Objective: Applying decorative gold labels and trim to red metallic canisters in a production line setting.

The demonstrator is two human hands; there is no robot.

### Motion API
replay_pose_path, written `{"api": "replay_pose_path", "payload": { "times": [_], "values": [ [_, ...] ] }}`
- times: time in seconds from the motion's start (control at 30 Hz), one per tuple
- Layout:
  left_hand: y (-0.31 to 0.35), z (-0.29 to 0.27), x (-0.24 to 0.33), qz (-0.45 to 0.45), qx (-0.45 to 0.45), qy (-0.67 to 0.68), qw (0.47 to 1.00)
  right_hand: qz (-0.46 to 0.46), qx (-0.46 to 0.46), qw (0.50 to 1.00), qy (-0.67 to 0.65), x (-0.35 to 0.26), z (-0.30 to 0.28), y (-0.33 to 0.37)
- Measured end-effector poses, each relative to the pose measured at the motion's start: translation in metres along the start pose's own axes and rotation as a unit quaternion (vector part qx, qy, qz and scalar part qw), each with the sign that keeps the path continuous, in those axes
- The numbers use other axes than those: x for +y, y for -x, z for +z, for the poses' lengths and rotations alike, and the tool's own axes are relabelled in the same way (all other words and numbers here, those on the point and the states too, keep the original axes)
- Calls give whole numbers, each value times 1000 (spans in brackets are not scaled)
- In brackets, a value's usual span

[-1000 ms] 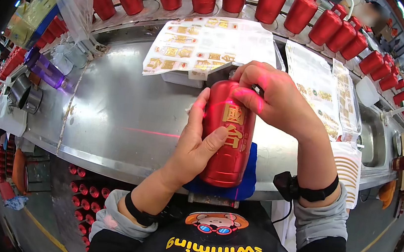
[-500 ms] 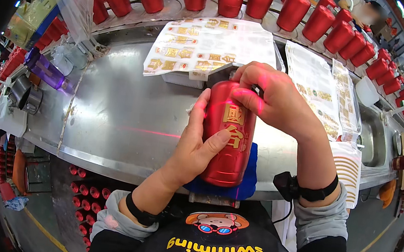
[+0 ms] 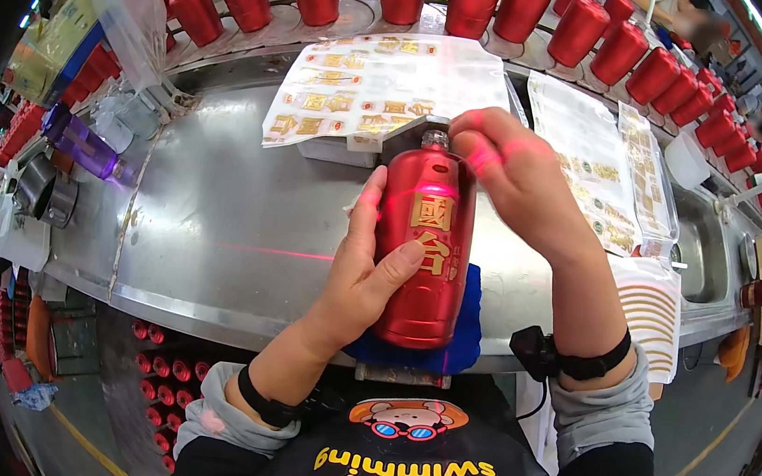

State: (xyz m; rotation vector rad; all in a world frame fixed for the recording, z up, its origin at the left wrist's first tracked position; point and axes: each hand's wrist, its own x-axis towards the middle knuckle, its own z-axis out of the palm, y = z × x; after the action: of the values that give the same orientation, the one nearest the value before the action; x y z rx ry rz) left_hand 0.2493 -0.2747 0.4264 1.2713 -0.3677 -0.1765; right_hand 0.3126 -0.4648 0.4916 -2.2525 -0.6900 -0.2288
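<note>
A red bottle with gold characters down its front lies tilted on a blue cloth, its neck pointing away from me. My left hand grips its left side, thumb across the gold characters. Beside the neck is my right hand, fingers curled and pinched together; whatever they hold, if anything, is hidden. A red laser line crosses the bottle's shoulder and my right fingers. Just beyond the neck, a white sheet of gold decals rests over a white tub.
Red bottles line the curved conveyor at the back. More decal sheets, a stack of white sheets and a sink are at the right. Left stand a purple bottle and metal cups. More red bottles fill the floor below.
My right hand has moved right, off the bottle's upper front, uncovering the neck and shoulder. My left hand keeps its hold. The bottles on the conveyor have shifted.
</note>
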Motion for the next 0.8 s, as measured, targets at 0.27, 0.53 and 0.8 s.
{"api": "replay_pose_path", "payload": {
  "times": [0.27, 0.53, 0.8],
  "values": [
    [0, -2, -4, 12, 12, 14, 1000, 175, 29, 940, -292, 4, 36, 79],
    [2, -2, 0, -13, 14, 27, 999, 183, 29, 907, -378, -1, 41, 74],
    [1, 0, 5, 2, 8, 14, 1000, 130, 35, 942, -306, 6, 44, 74]
  ]
}}
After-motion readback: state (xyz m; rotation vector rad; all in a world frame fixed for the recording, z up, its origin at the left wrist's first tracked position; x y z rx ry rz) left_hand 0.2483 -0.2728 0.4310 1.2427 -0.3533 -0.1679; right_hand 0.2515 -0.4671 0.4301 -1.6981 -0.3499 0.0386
